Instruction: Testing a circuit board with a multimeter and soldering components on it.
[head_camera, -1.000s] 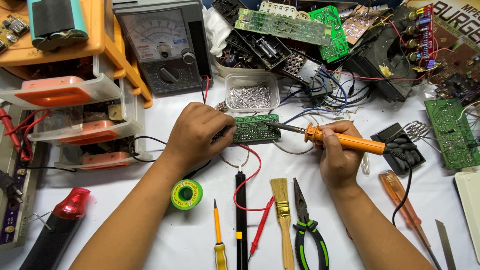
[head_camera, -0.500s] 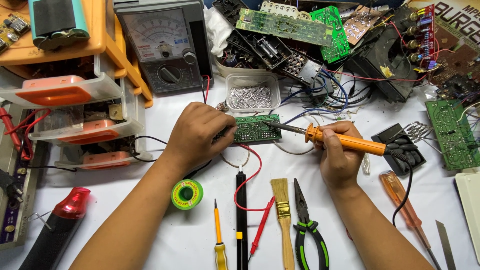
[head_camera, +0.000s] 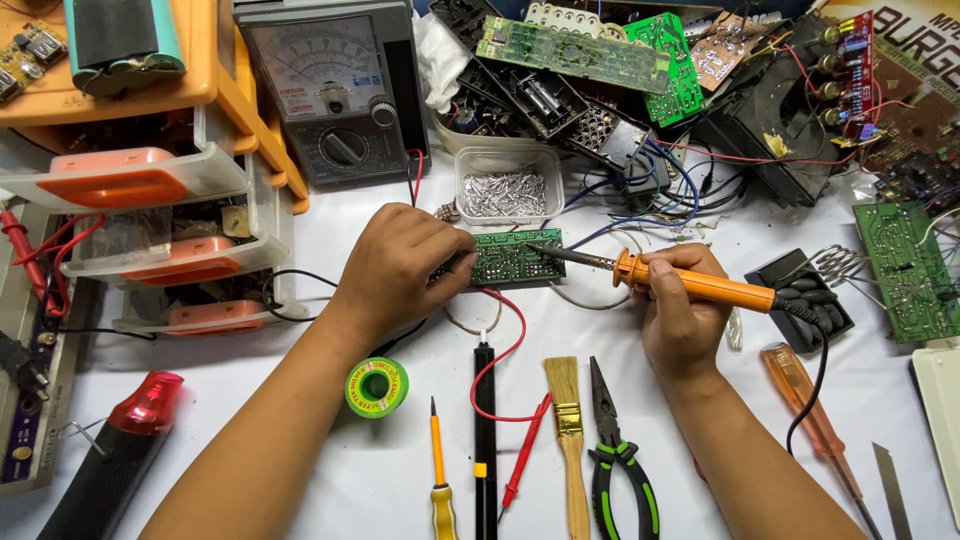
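White bench cloth (head_camera: 400, 480), crowded all over. Closest in, below the small green circuit board (head_camera: 516, 257): brush (head_camera: 570, 440), green-handled pliers (head_camera: 615, 455), black and red probes, solder spool (head_camera: 377, 387) off to the lower left. Left hand (head_camera: 400, 268) clamped on the board's left edge, fingertips mostly hidden. Right hand (head_camera: 680, 315) wrapped tight around an orange soldering iron (head_camera: 690, 284), tip on the board's right side. Beyond the board: clear tub of metal bits (head_camera: 505, 190), analog meter (head_camera: 330, 90), scrap boards cut off at the top.
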